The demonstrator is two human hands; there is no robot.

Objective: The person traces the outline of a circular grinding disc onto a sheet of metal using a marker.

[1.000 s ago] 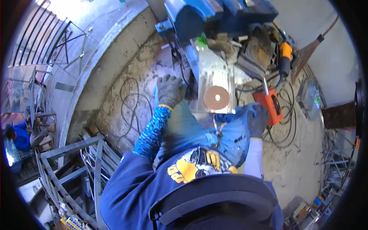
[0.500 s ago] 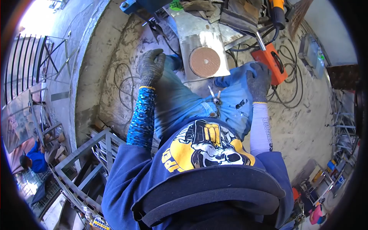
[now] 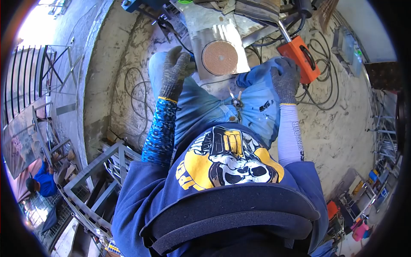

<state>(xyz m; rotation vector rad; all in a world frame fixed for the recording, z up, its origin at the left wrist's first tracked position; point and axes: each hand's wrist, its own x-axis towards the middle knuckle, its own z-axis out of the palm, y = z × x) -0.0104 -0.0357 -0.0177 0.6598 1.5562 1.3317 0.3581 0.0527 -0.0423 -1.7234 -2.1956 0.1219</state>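
Note:
My left hand [image 3: 174, 73], in a dark grey knit glove, is at my left knee, with its fingers apart and nothing held. My right hand [image 3: 286, 79], gloved alike, rests over my right knee with its fingers spread and bent downward. Between my knees a brown round abrasive disc [image 3: 220, 58] lies flat on a shiny metal sheet [image 3: 198, 32]. Neither hand touches the disc. Just beyond my right hand is an orange metal-cased device [image 3: 299, 60] with a black handle and a cable.
Black cable [image 3: 327, 73] coils on the floor at right; another loops at left. Dark cloth [image 3: 257, 10] lies beyond the sheet. A blue metal tool [image 3: 143, 6] stands at the upper left. Metal frames [image 3: 92, 192] are stacked at lower left, near another person [image 3: 45, 182] in blue.
My left knee has swung outward to the left, and my left hand now sits on its inner side with the fingers turned. My right hand stays on its knee. The view has shifted slightly.

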